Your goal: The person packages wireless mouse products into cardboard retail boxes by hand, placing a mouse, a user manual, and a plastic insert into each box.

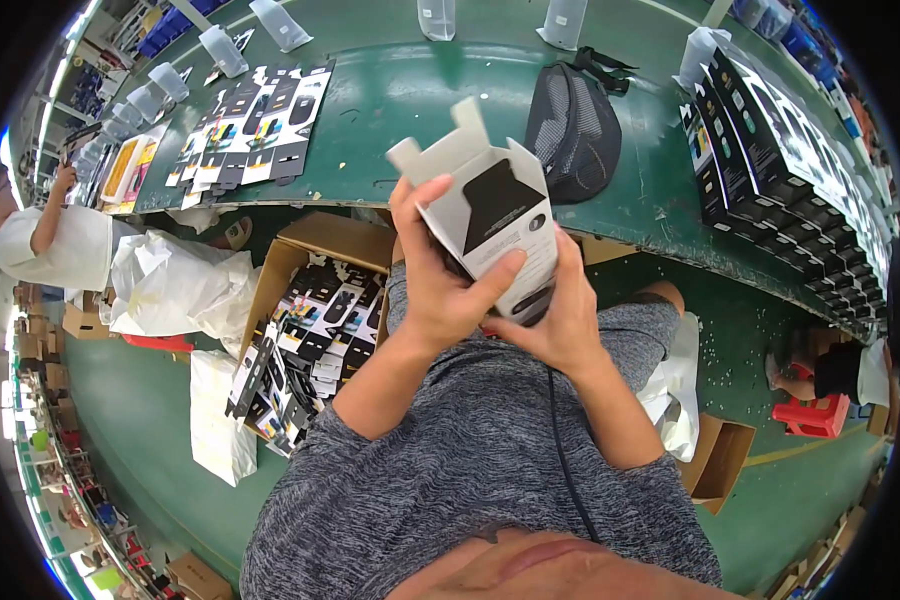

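Note:
Between my two hands, above my lap at the table's near edge, is a small white and black cardboard box (505,225). Its far end stands open, with the white end flaps sticking up and away from me. My left hand (448,270) grips the box's left side, its thumb laid across the printed face. Along the right side, my right hand (562,305) holds the lower part, fingers up the edge and thumb near the bottom. The side turned to the table is hidden, and I cannot tell whether anything is inside.
On the green table (410,90) lie flat printed box blanks (260,125) at left and a black mesh bag (573,130) ahead. Black boxes (760,150) are stacked at right. A carton (355,240) of folded blanks stands left of my lap. A person (55,240) sits far left.

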A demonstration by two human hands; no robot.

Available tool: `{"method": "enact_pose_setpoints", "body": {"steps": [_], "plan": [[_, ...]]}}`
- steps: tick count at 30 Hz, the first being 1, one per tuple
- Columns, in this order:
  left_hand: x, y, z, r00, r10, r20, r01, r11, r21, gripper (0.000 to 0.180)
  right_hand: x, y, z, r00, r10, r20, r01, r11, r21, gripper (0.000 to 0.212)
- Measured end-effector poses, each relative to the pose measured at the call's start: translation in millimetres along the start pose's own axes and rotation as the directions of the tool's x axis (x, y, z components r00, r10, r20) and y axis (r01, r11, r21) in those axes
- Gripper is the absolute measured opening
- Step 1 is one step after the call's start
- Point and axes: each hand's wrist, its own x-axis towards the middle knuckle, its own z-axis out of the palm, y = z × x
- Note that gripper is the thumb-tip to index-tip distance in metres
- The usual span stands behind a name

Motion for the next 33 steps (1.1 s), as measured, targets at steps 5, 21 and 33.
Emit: {"method": "enact_pose_setpoints", "body": {"steps": [5,21,33], "plan": [[16.5,16.0,-11.0,0.927,-0.034,0.374,0.000,0.996,0.091,0.071,67.6,-2.5,-53.1,0.940,-0.330,0.091,0.238,0.820,0.520,0.081],[29.7,42.9,-9.9,0.821,0.315,0.477,-0.353,0.936,-0.011,0.096,41.3,-18.0,-22.4,0.949,-0.190,-0.250,0.314,0.556,0.770,0.058],[6.6,70.5,13.0,0.763,0.433,0.480,-0.527,0.846,0.074,0.043,26.8,-34.3,-51.2,0.888,-0.359,-0.286,0.458,0.653,0.603,0.054]]}}
